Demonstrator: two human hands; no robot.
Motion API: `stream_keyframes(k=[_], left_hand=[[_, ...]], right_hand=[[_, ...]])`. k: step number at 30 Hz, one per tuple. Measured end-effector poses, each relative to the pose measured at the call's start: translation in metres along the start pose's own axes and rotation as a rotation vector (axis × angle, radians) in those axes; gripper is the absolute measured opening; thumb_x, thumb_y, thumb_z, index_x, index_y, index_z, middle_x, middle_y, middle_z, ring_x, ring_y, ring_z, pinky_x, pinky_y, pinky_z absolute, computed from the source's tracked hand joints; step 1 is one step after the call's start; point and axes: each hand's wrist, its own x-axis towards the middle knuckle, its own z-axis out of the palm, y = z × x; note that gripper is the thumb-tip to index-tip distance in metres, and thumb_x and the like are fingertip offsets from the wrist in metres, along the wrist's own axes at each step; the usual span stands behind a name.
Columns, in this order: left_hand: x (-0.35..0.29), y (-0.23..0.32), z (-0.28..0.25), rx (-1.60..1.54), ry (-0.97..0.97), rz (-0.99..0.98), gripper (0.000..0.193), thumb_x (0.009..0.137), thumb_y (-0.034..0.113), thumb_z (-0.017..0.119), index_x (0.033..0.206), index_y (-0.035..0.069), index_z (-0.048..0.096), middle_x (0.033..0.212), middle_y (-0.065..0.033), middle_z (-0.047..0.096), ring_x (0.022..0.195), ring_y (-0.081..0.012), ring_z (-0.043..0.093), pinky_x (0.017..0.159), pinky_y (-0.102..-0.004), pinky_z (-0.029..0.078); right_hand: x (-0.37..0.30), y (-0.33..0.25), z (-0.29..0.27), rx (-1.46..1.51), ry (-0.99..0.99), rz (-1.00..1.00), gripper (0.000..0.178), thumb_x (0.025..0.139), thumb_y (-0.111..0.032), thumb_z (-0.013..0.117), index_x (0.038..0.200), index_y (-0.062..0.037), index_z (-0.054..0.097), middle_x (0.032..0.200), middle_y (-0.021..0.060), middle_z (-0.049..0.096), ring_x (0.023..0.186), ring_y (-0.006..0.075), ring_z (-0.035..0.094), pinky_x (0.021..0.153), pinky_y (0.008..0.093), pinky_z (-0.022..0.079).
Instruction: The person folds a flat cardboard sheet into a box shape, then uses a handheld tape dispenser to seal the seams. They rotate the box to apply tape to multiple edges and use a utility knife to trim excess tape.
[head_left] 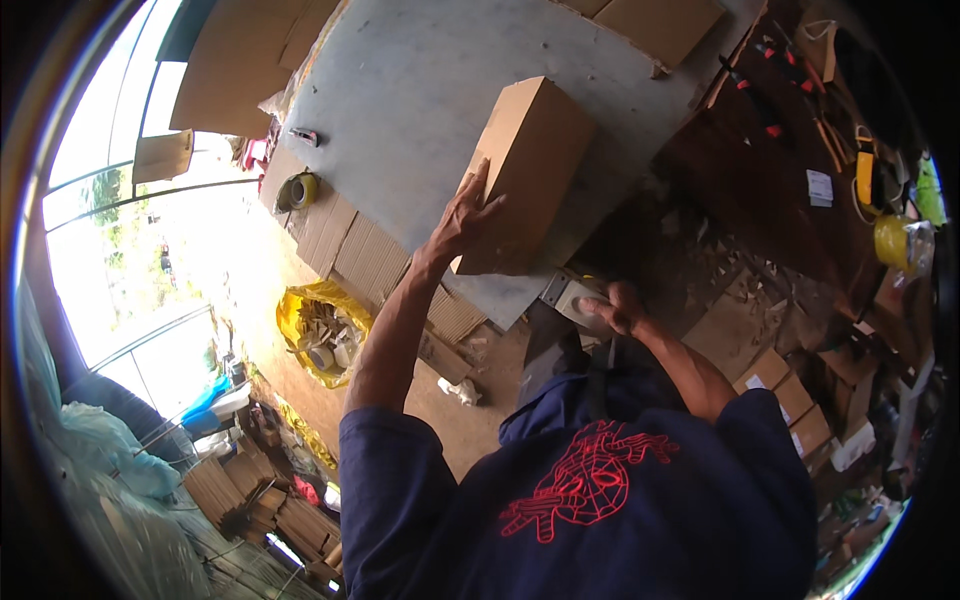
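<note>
White label [819,188], upper right: print too small
Left hand [463,217], centre: spread against carton [535,180]
Right hand [620,308]: wrapped round tape dispenser [574,300]

Left arm [388,335] outstretched, left hand [462,220] splayed; right hand [622,308] lower, fingers [598,312] apparently curled.

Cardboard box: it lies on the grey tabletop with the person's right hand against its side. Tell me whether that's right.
Wrong hand: the head view shows the left hand, not the right hand, against the side of the cardboard box, which does lie on the grey tabletop.
</note>
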Motion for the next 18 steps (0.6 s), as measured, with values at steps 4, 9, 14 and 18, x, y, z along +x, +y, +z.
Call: stream_keyframes(k=[4, 9, 14, 18], left_hand=[[-0.013, 0.036, 0.012, 0.395, 0.161, 0.123, 0.064, 0.098, 0.048, 0.060, 0.145, 0.006, 0.050, 0.144, -0.0310, 0.051, 0.125, -0.0465, 0.056, 0.097, -0.0520, 0.050], [-0.013, 0.055, 0.028, 0.551, 0.328, -0.338, 0.047, 0.102, 0.051, 0.053, 0.115, 0.007, 0.065, 0.099, -0.0250, 0.072, 0.091, -0.0447, 0.070, 0.078, -0.0554, 0.054], [-0.007, 0.047, 0.001, 0.509, 0.297, -0.318, 0.051, 0.102, 0.055, 0.049, 0.100, 0.009, 0.069, 0.083, -0.0247, 0.071, 0.085, -0.0461, 0.070, 0.074, -0.0548, 0.054], [-0.008, 0.039, -0.036, 0.390, 0.336, -0.348, 0.055, 0.101, 0.057, 0.050, 0.092, 0.007, 0.072, 0.078, -0.0223, 0.069, 0.077, -0.0429, 0.069, 0.070, -0.0508, 0.053]], right_hand=[[0.017, 0.035, 0.008, -0.074, -0.007, 0.118, 0.058, 0.087, -0.051, 0.068, 0.113, 0.0006, 0.072, 0.098, 0.0223, 0.074, 0.092, 0.0334, 0.072, 0.083, 0.0431, 0.052], [0.014, 0.008, 0.000, -0.016, -0.001, 0.050, 0.056, 0.087, -0.050, 0.069, 0.114, -0.0015, 0.073, 0.098, 0.0203, 0.075, 0.092, 0.0328, 0.072, 0.083, 0.0424, 0.052], [0.025, 0.011, 0.008, -0.011, 0.020, 0.034, 0.059, 0.086, -0.055, 0.070, 0.106, 0.0003, 0.074, 0.088, 0.0215, 0.073, 0.084, 0.0342, 0.071, 0.078, 0.0436, 0.051], [0.032, -0.019, 0.014, -0.041, -0.048, 0.093, 0.061, 0.085, -0.058, 0.072, 0.094, 0.0024, 0.074, 0.080, 0.0211, 0.070, 0.074, 0.0337, 0.068, 0.070, 0.0452, 0.050]])
